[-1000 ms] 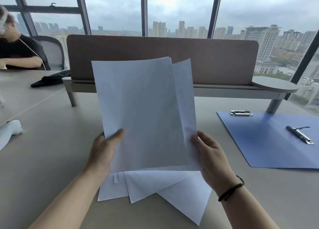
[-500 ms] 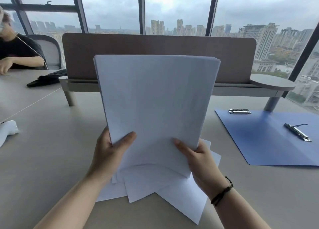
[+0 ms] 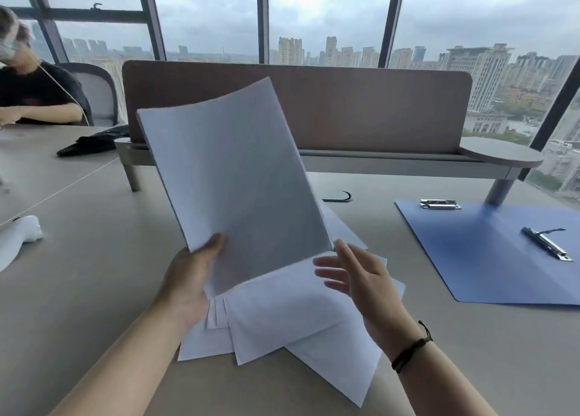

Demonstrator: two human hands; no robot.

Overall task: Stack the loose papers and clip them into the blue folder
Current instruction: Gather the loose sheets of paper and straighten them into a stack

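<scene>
This was a high-rise office. Floor-to-ceiling windows looked out over city towers under grey cloud. A long shared desk carried a brown privacy divider, a blue folder and loose papers. At the far left a person sat in a mesh office chair.

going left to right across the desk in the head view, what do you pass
white object → left hand holding the paper stack → right hand → blue folder → long metal clip
</scene>
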